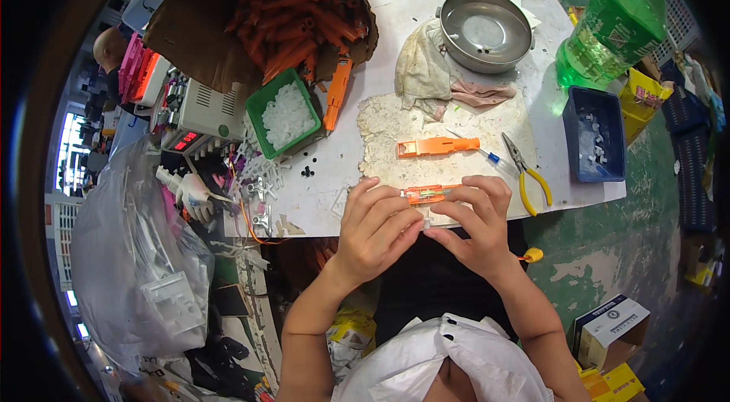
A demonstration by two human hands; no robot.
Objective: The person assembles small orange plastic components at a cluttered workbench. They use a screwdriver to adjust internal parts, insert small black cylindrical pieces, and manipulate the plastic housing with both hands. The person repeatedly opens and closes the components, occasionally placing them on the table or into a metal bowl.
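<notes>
At the table's near edge, my left hand (376,231) and my right hand (480,228) hold an orange plastic housing (426,193) from its two ends. Greenish and pale parts show inside its open face. A small white piece (427,222) sits between my thumbs; which hand grips it I cannot tell. Just beyond lies another orange housing (437,146). To its right are a screwdriver (496,161) with a blue and clear handle and needle-nose pliers (527,174) with yellow grips.
A carton (194,29) of orange parts lies at the far left, beside a green tray (268,145) of white pieces. Behind are a rag (418,71) and a metal bowl (458,48). A blue bin (617,147) and large green bottle (608,22) stand right.
</notes>
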